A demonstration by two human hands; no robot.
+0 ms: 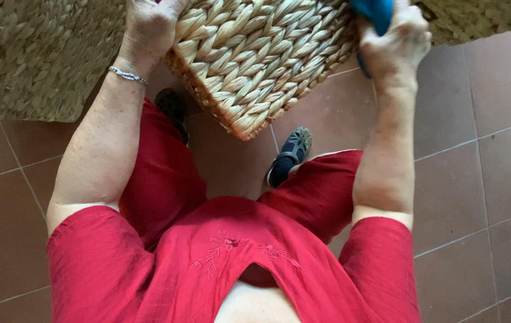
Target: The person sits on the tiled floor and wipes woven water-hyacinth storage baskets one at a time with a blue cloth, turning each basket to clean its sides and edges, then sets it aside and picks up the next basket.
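I look down over a woven straw basket [261, 57] held tilted above my knees. My left hand [151, 24] grips the basket's left side, a thin silver bracelet on the wrist. At the basket's right side my right hand [396, 42] is closed around a blue cloth [375, 12], pressing it against the weave. The basket's top is cut off by the frame's upper edge.
A second woven basket [34, 57] stands on the reddish-brown tiled floor [482, 179] at the upper left, and another woven piece [482, 18] lies at the upper right. My legs in red trousers and dark shoes [288, 155] are below the basket.
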